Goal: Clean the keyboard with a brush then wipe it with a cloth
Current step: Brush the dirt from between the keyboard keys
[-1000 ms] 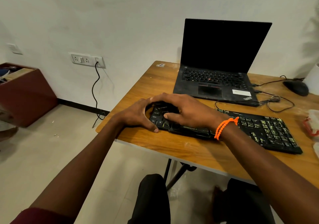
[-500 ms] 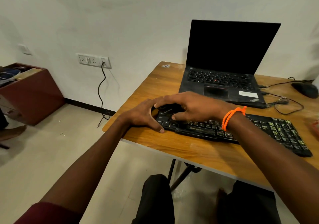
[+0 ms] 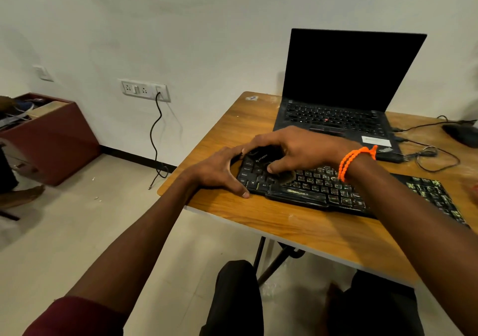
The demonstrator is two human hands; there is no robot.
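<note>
Both hands (image 3: 258,162) crowd keyboard (image 3: 323,188); laptop (image 3: 336,118) just behind.

A black keyboard (image 3: 336,190) with pale yellow-green key legends lay on a wooden table (image 3: 297,221) of warm honey-brown grain, edged in white. Behind it stood a black laptop (image 3: 336,113), its screen dark, a small red dot amid its keys and a white label near its front corner. A braided orange wristband (image 3: 354,159) circled the right wrist, and a maroon sleeve (image 3: 75,317) covered the left upper arm. A white socket plate (image 3: 144,90) sat on the off-white wall, a black cable (image 3: 155,139) hanging from it. A dark red box (image 3: 54,141) stood on beige floor tiles.
</note>
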